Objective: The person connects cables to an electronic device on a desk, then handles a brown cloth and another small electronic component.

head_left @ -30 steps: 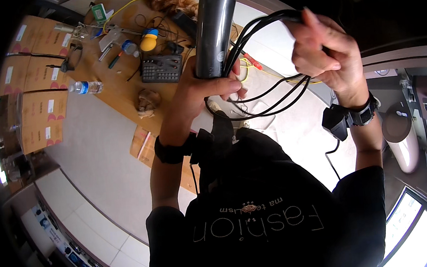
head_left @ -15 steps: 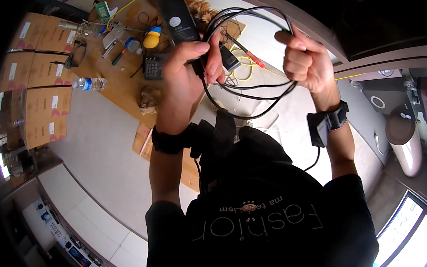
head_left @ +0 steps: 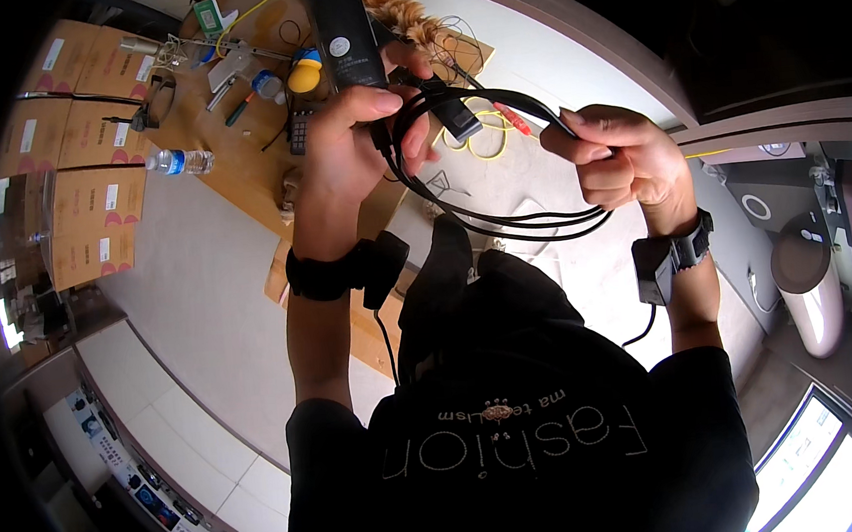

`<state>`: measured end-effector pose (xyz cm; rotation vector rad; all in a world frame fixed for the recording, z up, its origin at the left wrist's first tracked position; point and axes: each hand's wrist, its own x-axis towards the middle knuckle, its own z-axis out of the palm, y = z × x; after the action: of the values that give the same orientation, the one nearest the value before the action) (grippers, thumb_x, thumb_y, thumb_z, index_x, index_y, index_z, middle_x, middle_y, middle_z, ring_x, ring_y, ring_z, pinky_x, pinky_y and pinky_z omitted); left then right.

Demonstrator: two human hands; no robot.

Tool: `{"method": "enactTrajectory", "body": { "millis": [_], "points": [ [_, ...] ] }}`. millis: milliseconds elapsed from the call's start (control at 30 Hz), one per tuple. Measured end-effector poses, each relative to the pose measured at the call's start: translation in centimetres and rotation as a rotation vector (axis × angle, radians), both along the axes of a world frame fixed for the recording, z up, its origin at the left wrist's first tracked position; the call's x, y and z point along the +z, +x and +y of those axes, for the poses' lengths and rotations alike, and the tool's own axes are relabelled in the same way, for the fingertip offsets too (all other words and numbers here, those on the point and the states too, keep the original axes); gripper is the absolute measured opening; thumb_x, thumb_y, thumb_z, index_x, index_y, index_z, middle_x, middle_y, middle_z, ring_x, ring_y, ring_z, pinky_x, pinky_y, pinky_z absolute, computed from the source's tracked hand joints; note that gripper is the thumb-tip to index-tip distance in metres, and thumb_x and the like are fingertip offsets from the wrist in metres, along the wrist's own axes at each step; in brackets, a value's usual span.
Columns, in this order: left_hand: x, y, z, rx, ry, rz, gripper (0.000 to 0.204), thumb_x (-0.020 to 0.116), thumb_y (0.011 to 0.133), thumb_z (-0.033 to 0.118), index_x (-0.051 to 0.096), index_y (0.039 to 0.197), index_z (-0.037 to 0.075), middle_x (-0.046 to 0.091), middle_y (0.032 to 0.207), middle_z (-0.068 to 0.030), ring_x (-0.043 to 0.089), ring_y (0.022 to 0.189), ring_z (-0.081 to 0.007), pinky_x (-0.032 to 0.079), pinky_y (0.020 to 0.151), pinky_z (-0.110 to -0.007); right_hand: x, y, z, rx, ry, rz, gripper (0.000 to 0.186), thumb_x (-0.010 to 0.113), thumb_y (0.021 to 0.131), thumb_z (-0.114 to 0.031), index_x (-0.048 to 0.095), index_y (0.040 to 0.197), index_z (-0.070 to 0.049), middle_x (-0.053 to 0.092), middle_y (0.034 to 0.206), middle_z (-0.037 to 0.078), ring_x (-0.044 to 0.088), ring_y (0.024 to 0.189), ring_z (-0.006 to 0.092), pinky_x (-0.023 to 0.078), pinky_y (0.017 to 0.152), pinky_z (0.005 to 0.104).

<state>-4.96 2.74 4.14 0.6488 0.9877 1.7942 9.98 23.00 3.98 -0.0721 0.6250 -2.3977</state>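
My left hand [head_left: 357,146] is closed around the lower end of a long black device [head_left: 343,32] with a round pale sticker, holding part of a coiled black cable [head_left: 523,221] against it. My right hand [head_left: 622,155] grips the other side of the coil, thumb over the cable, fingers curled. Several loops hang between my hands. Just behind the coil are a small black block [head_left: 460,120], a red-handled tool [head_left: 513,119] and a tangle of yellow cable [head_left: 482,150].
A cluttered wooden board [head_left: 228,167] holds a water bottle [head_left: 185,162], a yellow-and-blue object [head_left: 304,76] and tools. Cardboard boxes [head_left: 92,217] are stacked at left. Toilets [head_left: 808,291] stand at right above a lit screen [head_left: 812,466]. Light floor [head_left: 177,286] lies below.
The black device has turned to show its stickered face and shifted up and left. The cable's upper loops have dropped lower, and my right hand has moved down with them.
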Motion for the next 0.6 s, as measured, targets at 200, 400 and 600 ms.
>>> {"method": "enactTrajectory", "body": {
  "millis": [200,400,600],
  "points": [
    [0.1,0.4,0.5,-0.262,0.147,-0.25,0.029,0.046,0.078,0.02,0.034,0.099,0.005,0.037,0.045,0.0001,0.03,0.028,-0.0074,0.031,0.031,-0.021,-0.8,-1.0,0.9,-0.072,0.014,-0.034,0.034,0.032,0.094,-0.031,0.032,0.066,-0.011,0.023,0.045,-0.009,0.018,0.038,0.0006,0.013,0.031,0.0141],
    [0.3,1.7,1.3,-0.16,0.02,-0.291,0.01,0.046,0.082,0.016,0.044,0.089,0.01,0.026,0.043,0.0073,0.015,0.031,-0.0017,0.013,0.034,-0.019,-5.5,-3.7,1.0,-0.176,0.059,0.029,0.043,0.025,0.094,-0.036,0.043,0.066,-0.008,0.035,0.048,-0.005,0.028,0.041,0.0034,0.025,0.035,0.0155],
    [1.6,1.7,1.7,-0.109,0.025,-0.281,0.012,0.047,0.085,0.021,0.045,0.088,0.009,0.026,0.043,0.0071,0.016,0.032,-0.0016,0.014,0.034,-0.019,-15.1,-2.0,-0.6,-0.587,0.796,0.16,0.021,0.046,0.083,-0.016,0.057,0.092,-0.001,0.061,0.083,0.008,0.056,0.07,0.0136,0.045,0.062,0.0232]
  ]
}}
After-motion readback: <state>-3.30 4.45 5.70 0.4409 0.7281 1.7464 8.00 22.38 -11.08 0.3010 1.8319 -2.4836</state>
